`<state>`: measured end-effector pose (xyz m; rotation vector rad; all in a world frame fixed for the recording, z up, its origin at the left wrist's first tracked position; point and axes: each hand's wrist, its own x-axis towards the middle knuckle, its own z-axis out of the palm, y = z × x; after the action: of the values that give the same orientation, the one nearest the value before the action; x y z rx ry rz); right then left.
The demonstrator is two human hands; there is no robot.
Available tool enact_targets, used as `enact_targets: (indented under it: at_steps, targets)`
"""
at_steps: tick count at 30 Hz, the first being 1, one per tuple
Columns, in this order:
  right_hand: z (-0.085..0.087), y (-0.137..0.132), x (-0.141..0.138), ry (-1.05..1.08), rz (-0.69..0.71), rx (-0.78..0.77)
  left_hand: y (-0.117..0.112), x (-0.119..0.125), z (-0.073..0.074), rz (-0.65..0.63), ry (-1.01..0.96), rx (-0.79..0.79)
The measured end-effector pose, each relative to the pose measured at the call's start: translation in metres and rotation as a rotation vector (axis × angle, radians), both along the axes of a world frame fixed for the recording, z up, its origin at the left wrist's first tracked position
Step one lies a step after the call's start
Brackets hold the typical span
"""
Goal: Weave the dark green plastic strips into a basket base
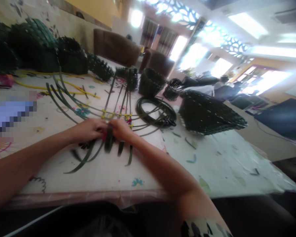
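Observation:
My left hand point(90, 130) and my right hand point(122, 129) are close together over the table, fingers curled. Both grip dark green flat weaving strips point(109, 140) where a loose lattice is being held. Several strip ends hang toward me, and others fan out away and to both sides. Small yellow ties point(103, 113) mark crossings just beyond my hands. Something pinkish-red shows between my hands, too blurred to name. Exactly which strip each set of fingers pinches is partly hidden.
A coil of green strip point(140, 112) lies right of the lattice. A large woven basket point(209, 113) lies farther right, with several smaller baskets point(150, 82) behind. Yellow strips point(37, 86) are at left, near a blurred-out blue object point(10, 112). Scraps point(190, 143) dot the flower-patterned tablecloth point(93, 182).

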<state>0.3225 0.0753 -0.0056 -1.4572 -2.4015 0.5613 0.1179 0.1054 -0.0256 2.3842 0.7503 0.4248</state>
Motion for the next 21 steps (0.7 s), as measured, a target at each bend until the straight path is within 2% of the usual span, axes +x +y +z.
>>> enact_targets:
  at_steps: [3, 6, 9, 13, 18, 21]
  targets:
    - [-0.001, 0.0, -0.005, -0.008, -0.033, -0.011, -0.003, 0.0, 0.001, -0.052, 0.007, 0.053]
    - [-0.002, -0.003, -0.008, -0.057, -0.095, 0.003, -0.005, 0.0, -0.001, -0.042, -0.007, 0.112]
    - [-0.003, -0.006, -0.008, -0.059, -0.136, 0.025, -0.005, 0.001, 0.0, 0.078, 0.027, 0.093]
    - [-0.005, -0.015, -0.004, -0.058, -0.135, 0.07, -0.007, 0.004, 0.008, 0.268, 0.091, 0.002]
    - [-0.003, -0.035, 0.006, -0.231, -0.032, 0.255, -0.007, 0.006, 0.011, 0.387, 0.14, -0.032]
    - [0.0, -0.044, 0.008, -0.35, 0.198, 0.334, -0.005, 0.009, 0.007, 0.391, 0.148, 0.017]
